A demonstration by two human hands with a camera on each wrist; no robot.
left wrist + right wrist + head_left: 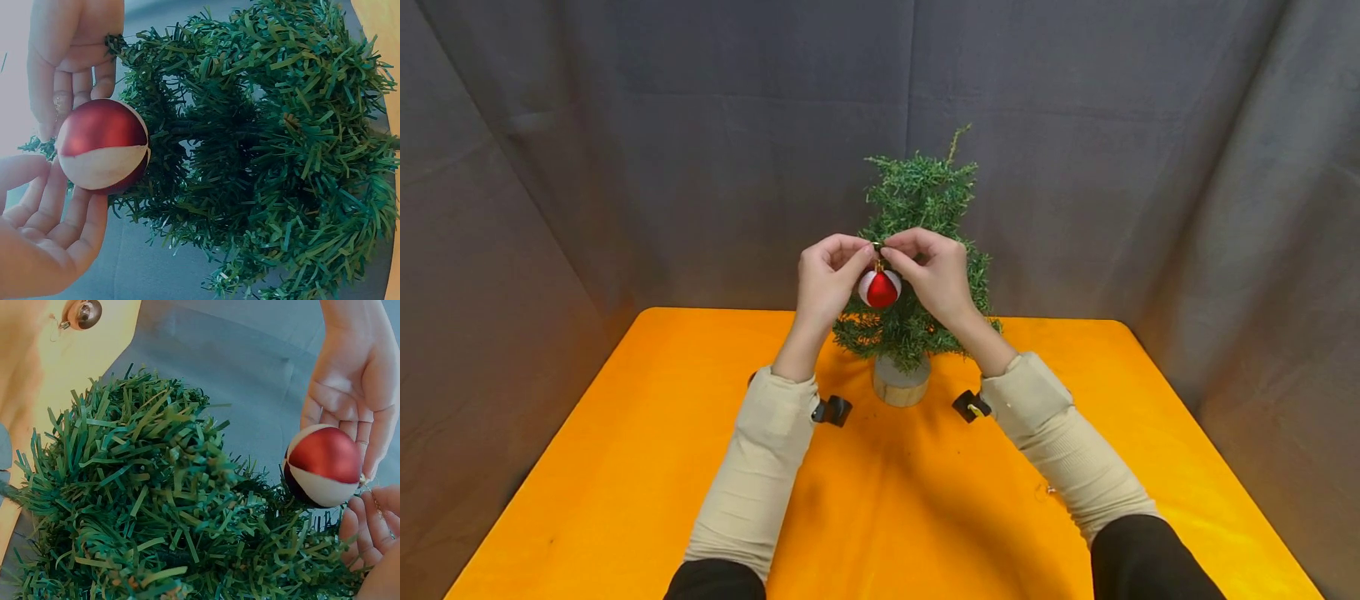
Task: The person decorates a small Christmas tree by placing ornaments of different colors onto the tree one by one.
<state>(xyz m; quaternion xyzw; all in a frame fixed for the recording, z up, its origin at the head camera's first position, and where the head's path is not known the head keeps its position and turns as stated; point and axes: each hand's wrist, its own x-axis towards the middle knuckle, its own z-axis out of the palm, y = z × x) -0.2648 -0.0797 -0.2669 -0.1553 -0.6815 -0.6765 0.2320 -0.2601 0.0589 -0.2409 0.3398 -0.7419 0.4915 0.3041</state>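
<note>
The ornament [880, 288], a red and white ball with a gold cap, hangs in the air in front of the middle branches of the small tree [917, 250], between the two raised hands. The left hand [826, 279] and the right hand [934, 275] meet just above it, and the fingers of both are curled in and pinch the cap and its loop at the top, so the ball dangles straight below the fingertips with its long axis upright, cap up. The hands sit about equally close, one on each side, the left hand on the left and the right hand on the right; neither is clearly nearer. In the left wrist view the ball [103, 145] lies right against the tips of the green needles [250, 156], with the palms cupped open-looking around it, though the pinch itself is out of that frame; the right wrist view shows the ball [322, 465] just beside the foliage at the tree's near edge. The tree stands in a pale round base [900, 385] on the far middle part of an orange surface [625, 467], well clear of its edges. Grey cloth [625, 167] hangs as a backdrop behind and along both sides
</note>
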